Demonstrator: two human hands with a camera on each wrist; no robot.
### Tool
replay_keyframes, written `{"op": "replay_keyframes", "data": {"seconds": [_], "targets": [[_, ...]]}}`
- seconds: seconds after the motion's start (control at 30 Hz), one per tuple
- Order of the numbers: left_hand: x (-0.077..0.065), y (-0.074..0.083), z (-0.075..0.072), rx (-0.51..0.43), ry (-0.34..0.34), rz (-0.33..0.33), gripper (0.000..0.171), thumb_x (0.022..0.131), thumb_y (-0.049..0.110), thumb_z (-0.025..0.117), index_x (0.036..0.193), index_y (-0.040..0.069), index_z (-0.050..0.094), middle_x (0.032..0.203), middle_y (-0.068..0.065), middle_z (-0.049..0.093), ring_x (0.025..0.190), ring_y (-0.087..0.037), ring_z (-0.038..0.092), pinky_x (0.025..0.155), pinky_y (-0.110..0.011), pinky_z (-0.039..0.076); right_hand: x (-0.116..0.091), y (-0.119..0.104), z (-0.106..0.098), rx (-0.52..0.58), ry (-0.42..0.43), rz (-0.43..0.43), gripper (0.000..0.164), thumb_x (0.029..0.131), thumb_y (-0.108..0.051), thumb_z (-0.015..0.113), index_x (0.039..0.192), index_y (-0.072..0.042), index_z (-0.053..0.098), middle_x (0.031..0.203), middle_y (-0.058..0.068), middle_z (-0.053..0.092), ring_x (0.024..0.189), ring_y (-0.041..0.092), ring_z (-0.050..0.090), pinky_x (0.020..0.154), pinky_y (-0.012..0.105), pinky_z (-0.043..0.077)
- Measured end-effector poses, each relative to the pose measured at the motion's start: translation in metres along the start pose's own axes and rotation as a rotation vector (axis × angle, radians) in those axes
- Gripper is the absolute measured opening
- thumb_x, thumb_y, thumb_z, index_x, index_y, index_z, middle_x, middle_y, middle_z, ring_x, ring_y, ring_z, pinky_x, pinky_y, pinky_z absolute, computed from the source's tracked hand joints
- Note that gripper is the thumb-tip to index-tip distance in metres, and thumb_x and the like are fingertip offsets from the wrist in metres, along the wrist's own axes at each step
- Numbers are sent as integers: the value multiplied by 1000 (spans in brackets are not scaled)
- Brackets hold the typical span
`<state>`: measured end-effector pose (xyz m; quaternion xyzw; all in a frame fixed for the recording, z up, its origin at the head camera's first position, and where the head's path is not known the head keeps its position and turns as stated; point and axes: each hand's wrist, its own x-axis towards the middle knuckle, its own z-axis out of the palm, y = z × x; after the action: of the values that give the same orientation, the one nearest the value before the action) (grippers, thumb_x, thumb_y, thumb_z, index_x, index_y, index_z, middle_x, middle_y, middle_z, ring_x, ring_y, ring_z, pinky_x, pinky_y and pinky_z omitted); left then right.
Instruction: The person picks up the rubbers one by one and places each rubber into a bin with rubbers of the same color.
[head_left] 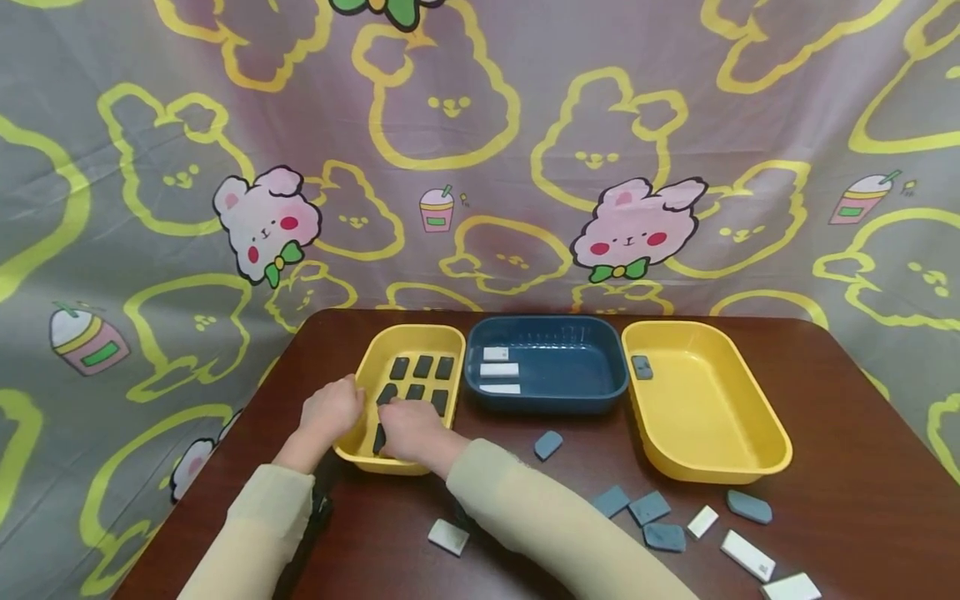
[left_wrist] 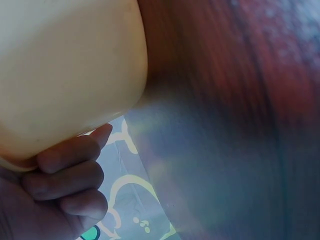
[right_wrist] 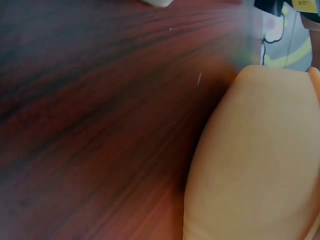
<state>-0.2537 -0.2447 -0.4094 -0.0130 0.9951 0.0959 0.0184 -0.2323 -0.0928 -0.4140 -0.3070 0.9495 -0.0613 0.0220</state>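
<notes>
My left hand (head_left: 330, 412) grips the left side rim of the yellow tray (head_left: 367, 457) at the left of the table. In the left wrist view, curled fingers (left_wrist: 75, 175) lie against the outside of that tray (left_wrist: 75, 65). Reaching over the tray's near right rim, my right hand (head_left: 416, 429) is down among small black blocks (head_left: 422, 367) set in rows. One black block (head_left: 380, 440) shows beside its left edge. Its fingertips are hidden behind the back of the hand. The right wrist view has only the tray's outer wall (right_wrist: 255, 160) and tabletop.
A dark blue tray (head_left: 547, 403) holds three white blocks (head_left: 498, 370). The right yellow tray (head_left: 776, 446) has one grey-blue block (head_left: 642, 367). Loose grey-blue blocks (head_left: 664, 537) and white blocks (head_left: 747, 556) lie at front right; a pale block (head_left: 448, 537) lies near the right forearm.
</notes>
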Motion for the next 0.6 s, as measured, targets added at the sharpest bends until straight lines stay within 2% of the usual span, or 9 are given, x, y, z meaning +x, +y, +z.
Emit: {"op": "replay_keyframes", "data": {"seconds": [0.13, 0.23, 0.47, 0.6], "targets": [[-1, -1, -1, -4, -13, 3, 34, 100, 20, 46, 113, -11, 54, 75, -13, 55, 61, -25, 53, 56, -40, 46, 1, -2, 1, -60, -14, 9, 41, 78, -45, 78, 110, -21, 69, 110, -1, 63, 95, 16, 61, 73, 34, 51], [-1, 0, -2, -15, -21, -5, 32, 100, 20, 45, 110, -10, 54, 72, -12, 53, 60, -24, 52, 54, -38, 45, 1, -3, 2, -73, -29, 28, 42, 79, -48, 77, 112, -23, 69, 113, -1, 62, 99, 16, 59, 74, 34, 51], [-3, 1, -3, -9, -9, -14, 28, 100, 20, 46, 104, -6, 56, 71, -10, 52, 60, -24, 51, 54, -38, 43, 3, -4, 2, -18, -57, 44, 31, 81, -44, 76, 99, -19, 68, 88, -4, 67, 80, 13, 62, 68, 32, 50], [-3, 1, -2, -17, -11, -19, 29, 100, 20, 46, 105, -7, 56, 71, -10, 52, 60, -24, 51, 55, -38, 44, 3, -2, 1, 21, -56, 31, 26, 81, -37, 78, 93, -17, 68, 84, -3, 65, 77, 12, 61, 66, 31, 50]]}}
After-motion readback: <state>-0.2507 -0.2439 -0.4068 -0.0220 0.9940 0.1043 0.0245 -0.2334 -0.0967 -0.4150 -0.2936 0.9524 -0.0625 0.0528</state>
